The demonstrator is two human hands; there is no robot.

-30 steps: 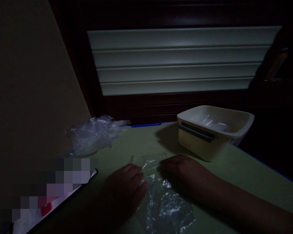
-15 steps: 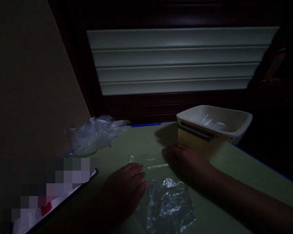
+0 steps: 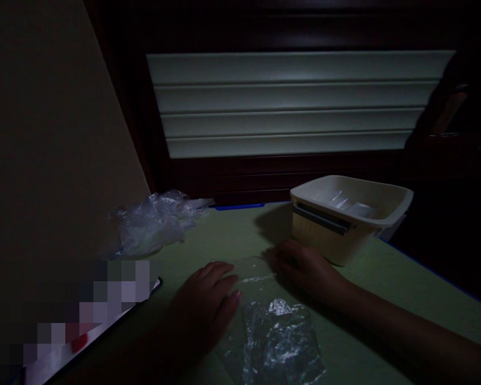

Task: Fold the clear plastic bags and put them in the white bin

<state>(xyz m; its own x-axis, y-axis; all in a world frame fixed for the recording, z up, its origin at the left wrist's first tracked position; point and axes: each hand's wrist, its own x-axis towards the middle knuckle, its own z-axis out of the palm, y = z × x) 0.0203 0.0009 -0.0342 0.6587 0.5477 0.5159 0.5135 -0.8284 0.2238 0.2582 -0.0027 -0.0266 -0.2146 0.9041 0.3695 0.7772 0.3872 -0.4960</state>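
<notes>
A thin clear plastic bag lies flat on the green table between my hands. My left hand rests on its left side, palm down, fingers spread. At its right end, my right hand has its fingers curled against the plastic; whether they pinch its edge is too dark to make out. Nearer to me is a crinkled clear bag, lying flat just right of my left hand.
A cream bin with clear plastic inside stands at the back right. Crumpled plastic bags are heaped at the back left. A partly pixelated screen device lies at the left. Behind the table is a slatted panel.
The fingers of my right hand have curled in more at the flat bag's right end. My left hand has hardly moved, and the view has shifted slightly.
</notes>
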